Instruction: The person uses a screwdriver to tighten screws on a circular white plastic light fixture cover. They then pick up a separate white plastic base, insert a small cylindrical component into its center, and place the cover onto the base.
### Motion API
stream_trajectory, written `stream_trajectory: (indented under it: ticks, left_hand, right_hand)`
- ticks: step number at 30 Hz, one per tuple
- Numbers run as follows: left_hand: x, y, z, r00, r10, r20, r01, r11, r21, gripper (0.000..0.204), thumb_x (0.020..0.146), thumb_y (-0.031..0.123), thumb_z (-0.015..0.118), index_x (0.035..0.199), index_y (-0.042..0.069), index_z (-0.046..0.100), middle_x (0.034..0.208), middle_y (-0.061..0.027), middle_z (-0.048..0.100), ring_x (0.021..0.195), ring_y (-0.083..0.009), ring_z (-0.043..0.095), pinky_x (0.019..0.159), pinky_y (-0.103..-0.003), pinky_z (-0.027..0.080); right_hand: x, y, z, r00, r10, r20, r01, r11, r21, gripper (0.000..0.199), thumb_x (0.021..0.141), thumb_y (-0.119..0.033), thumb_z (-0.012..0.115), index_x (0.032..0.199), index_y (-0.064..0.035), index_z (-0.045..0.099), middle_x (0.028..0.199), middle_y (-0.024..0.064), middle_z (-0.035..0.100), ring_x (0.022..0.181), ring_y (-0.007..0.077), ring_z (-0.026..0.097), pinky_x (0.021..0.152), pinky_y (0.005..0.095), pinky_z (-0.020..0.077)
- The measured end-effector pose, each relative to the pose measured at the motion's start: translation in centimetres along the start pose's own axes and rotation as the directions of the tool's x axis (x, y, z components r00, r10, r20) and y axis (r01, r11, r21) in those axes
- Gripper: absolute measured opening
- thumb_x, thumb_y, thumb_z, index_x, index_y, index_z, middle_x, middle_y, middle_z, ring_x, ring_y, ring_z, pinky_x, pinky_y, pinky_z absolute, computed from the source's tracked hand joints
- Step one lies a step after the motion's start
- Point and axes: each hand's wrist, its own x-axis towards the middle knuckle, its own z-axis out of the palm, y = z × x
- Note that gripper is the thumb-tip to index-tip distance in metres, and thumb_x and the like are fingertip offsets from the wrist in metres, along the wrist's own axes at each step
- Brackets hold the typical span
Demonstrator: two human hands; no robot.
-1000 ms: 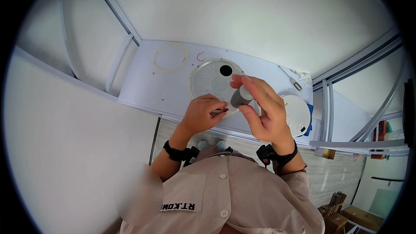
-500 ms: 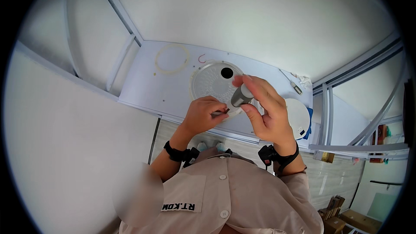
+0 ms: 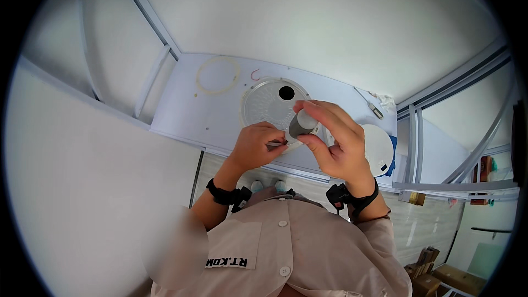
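White panelled enclosure with metal rails, pale worktop [image 3: 181, 110] | round perforated disc [image 3: 267, 102] on worktop, landmark | right hand [image 3: 335, 143] just right of disc, fingers gripping a grey cylinder [image 3: 302, 124] at its rim | left hand [image 3: 256, 146] below disc, fingers pinching a small thin tool [image 3: 275, 144].

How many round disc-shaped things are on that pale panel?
2 discs, maybe more hidden behind the hands: a ribbed disc with a dark hole behind the left hand, and a plain white disc beside the right hand. A faint ring outline marks the panel's left.
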Motion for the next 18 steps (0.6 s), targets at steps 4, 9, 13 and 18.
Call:
stream_trajectory:
  ticks: [4, 9, 13, 18]
  left_hand:
    - [-0.1, -0.6, 0.9, 0.998, 0.037, -0.059, -0.039, 0.999, -0.024, 0.023, 0.076, 0.013, 0.088, 0.095, 0.01, 0.076, 0.085, -0.0016, 0.078, 0.085, -0.0228, 0.075, 0.071, -0.036, 0.06]
    - [-0.2, -0.7, 0.7, 0.999, 0.025, -0.041, -0.025, 1.0, 0.006, 0.024, 0.076, 0.015, 0.089, 0.095, 0.01, 0.076, 0.085, -0.0013, 0.078, 0.085, -0.0226, 0.075, 0.071, -0.036, 0.06]
    - [-0.1, -0.4, 0.4, 1.0, -0.009, -0.016, 0.009, 1.0, 0.019, 0.024, 0.076, 0.017, 0.089, 0.096, 0.01, 0.076, 0.085, -0.0011, 0.078, 0.085, -0.0227, 0.074, 0.071, -0.036, 0.06]
    - [-0.1, -0.5, 0.6, 0.998, 0.031, -0.05, -0.03, 0.999, 0.029, 0.024, 0.076, 0.017, 0.089, 0.095, 0.011, 0.076, 0.085, -0.0008, 0.078, 0.086, -0.0224, 0.074, 0.071, -0.036, 0.059]
  right_hand:
    - [-1.1, 0.5, 1.1, 0.983, -0.113, -0.144, 0.081, 0.973, -0.216, 0.057, 0.079, -0.009, 0.09, 0.132, -0.0032, 0.07, 0.133, 0.0198, 0.063, 0.116, 0.0357, 0.068, 0.091, 0.0382, 0.0583]
    - [-0.1, -0.1, 1.7, 0.978, -0.116, -0.175, 0.102, 0.991, -0.085, 0.057, 0.077, -0.01, 0.092, 0.129, -0.0013, 0.071, 0.131, 0.0182, 0.062, 0.113, 0.0338, 0.068, 0.087, 0.0388, 0.0587]
    - [-0.2, 0.6, 1.1, 0.997, -0.073, 0.008, 0.071, 0.982, 0.174, 0.061, 0.075, -0.014, 0.094, 0.13, -0.0022, 0.071, 0.136, 0.0167, 0.058, 0.108, 0.0335, 0.068, 0.085, 0.0409, 0.0586]
    - [-2.0, 2.5, 2.6, 0.945, -0.272, -0.182, 0.24, 0.955, -0.177, 0.061, 0.081, -0.018, 0.092, 0.133, -0.001, 0.066, 0.145, 0.0215, 0.052, 0.108, 0.0379, 0.069, 0.091, 0.0443, 0.0576]
